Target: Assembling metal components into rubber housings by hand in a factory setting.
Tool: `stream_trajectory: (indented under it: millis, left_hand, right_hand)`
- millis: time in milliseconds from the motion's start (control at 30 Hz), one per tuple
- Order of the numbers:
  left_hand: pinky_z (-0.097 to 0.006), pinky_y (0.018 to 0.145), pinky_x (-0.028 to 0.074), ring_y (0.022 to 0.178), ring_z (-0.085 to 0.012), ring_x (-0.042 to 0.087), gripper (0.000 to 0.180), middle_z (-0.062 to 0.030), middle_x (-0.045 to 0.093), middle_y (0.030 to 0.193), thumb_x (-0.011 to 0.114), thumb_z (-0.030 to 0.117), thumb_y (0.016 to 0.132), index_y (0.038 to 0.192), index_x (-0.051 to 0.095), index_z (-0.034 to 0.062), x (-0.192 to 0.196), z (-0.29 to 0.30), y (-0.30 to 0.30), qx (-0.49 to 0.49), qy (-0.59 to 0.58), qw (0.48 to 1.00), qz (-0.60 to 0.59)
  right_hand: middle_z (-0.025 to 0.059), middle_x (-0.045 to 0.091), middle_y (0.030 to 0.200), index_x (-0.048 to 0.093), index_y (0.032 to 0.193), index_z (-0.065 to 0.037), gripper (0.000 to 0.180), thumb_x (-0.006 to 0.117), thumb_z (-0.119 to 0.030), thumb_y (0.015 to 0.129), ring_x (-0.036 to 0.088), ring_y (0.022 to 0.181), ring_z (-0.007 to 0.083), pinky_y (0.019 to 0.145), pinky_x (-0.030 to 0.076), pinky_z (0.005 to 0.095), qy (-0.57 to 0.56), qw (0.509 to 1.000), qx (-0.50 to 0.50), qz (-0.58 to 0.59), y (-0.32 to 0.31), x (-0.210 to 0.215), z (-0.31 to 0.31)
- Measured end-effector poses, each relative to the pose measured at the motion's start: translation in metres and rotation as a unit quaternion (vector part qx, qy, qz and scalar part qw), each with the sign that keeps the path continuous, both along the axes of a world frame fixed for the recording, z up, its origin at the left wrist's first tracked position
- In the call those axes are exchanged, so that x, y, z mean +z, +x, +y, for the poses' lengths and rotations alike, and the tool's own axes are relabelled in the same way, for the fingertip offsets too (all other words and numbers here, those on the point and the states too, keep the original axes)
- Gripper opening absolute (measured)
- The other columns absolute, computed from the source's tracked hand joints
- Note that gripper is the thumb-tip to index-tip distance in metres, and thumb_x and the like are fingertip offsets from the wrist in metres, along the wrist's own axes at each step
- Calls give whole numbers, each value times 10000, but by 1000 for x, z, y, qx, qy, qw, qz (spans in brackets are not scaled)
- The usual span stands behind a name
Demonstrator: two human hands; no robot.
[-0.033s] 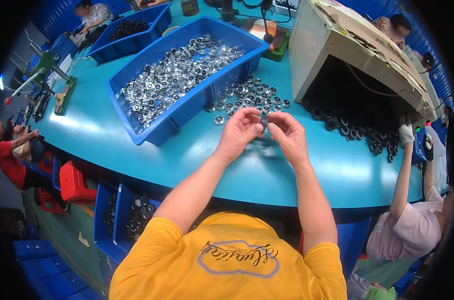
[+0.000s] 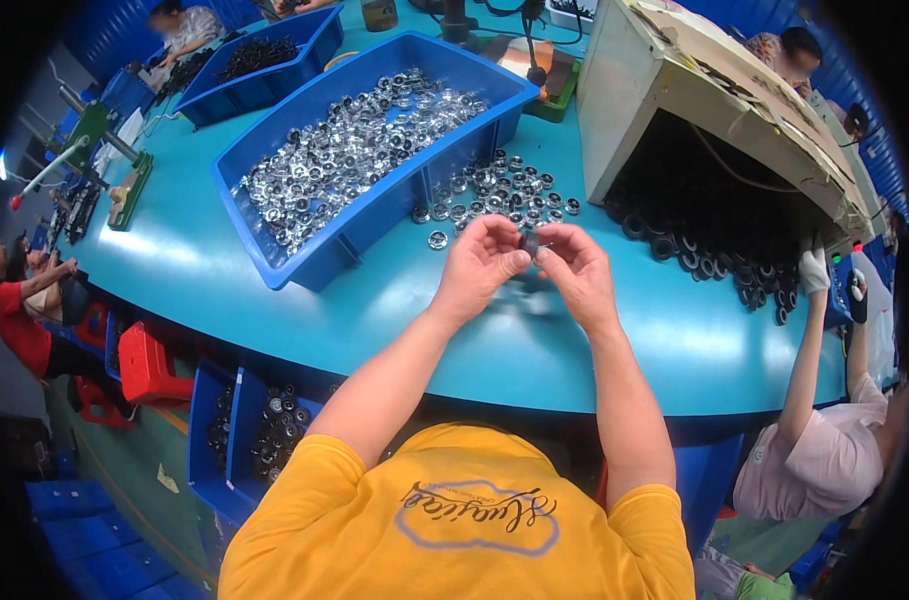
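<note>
My left hand (image 2: 481, 266) and my right hand (image 2: 574, 268) meet above the teal table (image 2: 274, 300), both pinching one small dark round part (image 2: 529, 243) between the fingertips. Just beyond the hands lies a loose cluster of small silver rings (image 2: 494, 188) on the table. A big blue bin (image 2: 374, 150) full of the same silver rings stands to the left of that cluster.
A cardboard box (image 2: 704, 90) on its side spills black rings (image 2: 714, 260) at the right. A second blue bin (image 2: 264, 60) of dark parts sits at the back left. Another person's gloved hand (image 2: 812, 265) reaches in from the right. Blue bins (image 2: 244, 430) hang under the table edge.
</note>
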State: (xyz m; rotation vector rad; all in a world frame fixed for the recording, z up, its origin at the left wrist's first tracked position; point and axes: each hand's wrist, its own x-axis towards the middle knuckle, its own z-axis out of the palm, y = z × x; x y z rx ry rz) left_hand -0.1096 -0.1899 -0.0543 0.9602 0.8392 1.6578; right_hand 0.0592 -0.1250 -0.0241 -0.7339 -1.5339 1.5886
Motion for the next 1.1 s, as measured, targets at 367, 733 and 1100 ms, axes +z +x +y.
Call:
stream_trajectory:
  millis: [367, 733, 1100]
  left_hand:
    - [-310, 701, 520, 800, -193, 583, 406, -68, 603, 992, 897, 175, 750, 1051, 646, 70, 9, -7, 10, 223, 147, 872, 410]
    - [-307, 688, 517, 811, -199, 577, 518, -70, 618, 985, 923, 177, 709, 1106, 610, 63, 12, -10, 13, 244, 152, 875, 390]
    - [-313, 695, 525, 880, -198, 614, 494, -76, 639, 1039, 920, 237, 720, 1127, 684, 87, 8, -7, 10, 249, 189, 835, 452]
  right_hand:
    - [75, 707, 1056, 675, 1172, 27, 315, 633, -250, 1029, 668, 986, 142, 873, 560, 311, -207, 966, 143, 67, 8, -6, 7]
    - [92, 722, 1093, 696, 1122, 9, 341, 622, -312, 1036, 693, 976, 178, 897, 577, 338, -277, 934, 180, 132, 14, -25, 17]
    - [93, 713, 1050, 681, 1121, 13, 362, 615, -334, 1040, 686, 915, 170, 860, 581, 319, -286, 936, 164, 126, 13, -26, 17]
